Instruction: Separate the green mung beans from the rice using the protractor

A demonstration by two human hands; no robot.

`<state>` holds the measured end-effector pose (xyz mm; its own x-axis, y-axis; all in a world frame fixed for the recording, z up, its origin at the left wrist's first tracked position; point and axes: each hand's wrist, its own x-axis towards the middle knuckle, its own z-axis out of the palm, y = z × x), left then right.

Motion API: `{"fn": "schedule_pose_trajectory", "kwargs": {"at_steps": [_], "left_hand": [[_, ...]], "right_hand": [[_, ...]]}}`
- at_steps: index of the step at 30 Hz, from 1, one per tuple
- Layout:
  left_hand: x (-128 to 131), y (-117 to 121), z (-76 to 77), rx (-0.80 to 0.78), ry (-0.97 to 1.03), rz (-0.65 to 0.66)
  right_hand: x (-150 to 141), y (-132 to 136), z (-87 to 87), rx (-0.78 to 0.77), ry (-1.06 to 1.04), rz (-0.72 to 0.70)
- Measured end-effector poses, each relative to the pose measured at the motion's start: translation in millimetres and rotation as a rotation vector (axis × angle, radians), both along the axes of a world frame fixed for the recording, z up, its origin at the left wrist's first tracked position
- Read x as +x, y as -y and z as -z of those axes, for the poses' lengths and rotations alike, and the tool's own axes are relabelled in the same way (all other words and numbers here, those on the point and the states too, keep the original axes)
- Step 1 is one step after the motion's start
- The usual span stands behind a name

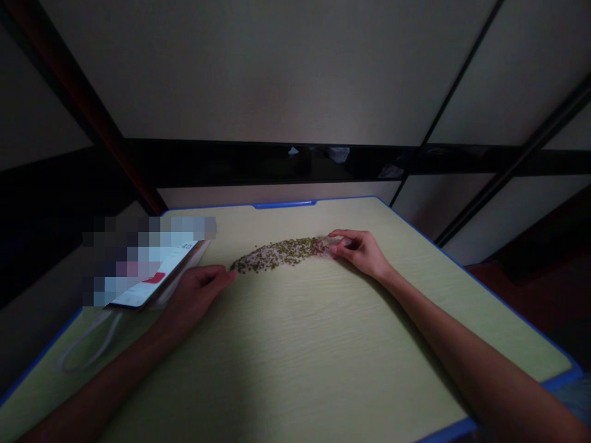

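Observation:
A long spread of small green beans [292, 247] mixed with pale grains lies across the middle of the table. Reddish grains [322, 246] gather at its right end. At the left end, where the grains look darker, my left hand [203, 286] has its thumb and index finger pinched at the edge of the spread. Whatever sits between those fingertips is too small to make out. My right hand [359, 251] rests at the other end, thumb and fingers curled together beside the reddish grains. Its fingertips partly cover the grains there, and their contents are hidden.
The pale table [295, 344] has a blue rim and a blue handle [285, 204] at its far edge. A lit phone [148, 277], partly blurred out, leans at the left, with a white loop of cord [87, 351] near it. Cabinet panels [277, 74] stand behind the table.

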<state>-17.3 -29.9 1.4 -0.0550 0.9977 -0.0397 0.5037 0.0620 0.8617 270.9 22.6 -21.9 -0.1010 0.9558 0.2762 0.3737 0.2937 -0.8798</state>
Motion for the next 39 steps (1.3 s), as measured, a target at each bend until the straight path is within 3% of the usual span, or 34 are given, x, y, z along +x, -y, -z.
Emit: {"fn": "schedule_pose_trajectory", "kwargs": {"at_steps": [39], "left_hand": [[-1.0, -0.8, -0.7, -0.006, 0.011, 0.022]], "right_hand": [[-7.0, 0.1, 1.6, 0.026, 0.031, -0.013]]}}
